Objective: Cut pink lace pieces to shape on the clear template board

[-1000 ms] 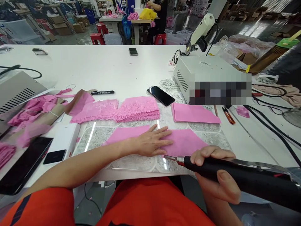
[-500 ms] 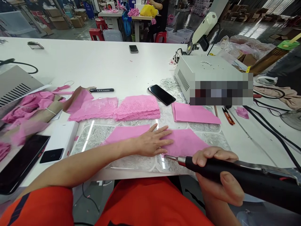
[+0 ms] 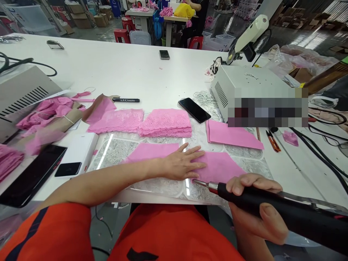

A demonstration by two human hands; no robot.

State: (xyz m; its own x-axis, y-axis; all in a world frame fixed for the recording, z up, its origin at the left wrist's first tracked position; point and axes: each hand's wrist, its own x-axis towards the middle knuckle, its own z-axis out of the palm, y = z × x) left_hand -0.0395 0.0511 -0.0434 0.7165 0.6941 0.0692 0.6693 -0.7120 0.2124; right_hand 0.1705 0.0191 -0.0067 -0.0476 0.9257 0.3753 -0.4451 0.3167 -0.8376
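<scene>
My left hand [image 3: 185,162] lies flat with fingers spread on pink fabric, over the meeting of two cut pieces. One fabric piece [image 3: 152,150] extends left beneath my wrist and the other fabric piece [image 3: 220,165] to the right. My right hand [image 3: 258,206] is wrapped round a black handheld tool [image 3: 252,199] with a slim metal tip. That tip sits at the near edge of the right piece, just below my left fingers. Under the fabric is a clear-covered, speckled work mat [image 3: 160,186].
Behind are pink lace pieces [image 3: 165,123], folded pink fabric [image 3: 233,135], a phone [image 3: 194,110] and a grey box [image 3: 244,79]. Orange-handled cutters [image 3: 273,140] lie right, near black cables. At left are a white device [image 3: 77,152], a dark tablet-like slab [image 3: 32,175] and bundled pink cloth.
The whole view has shifted, so the table's contents appear further right. Against the fabric, my left hand and the tool tip look nearly unmoved.
</scene>
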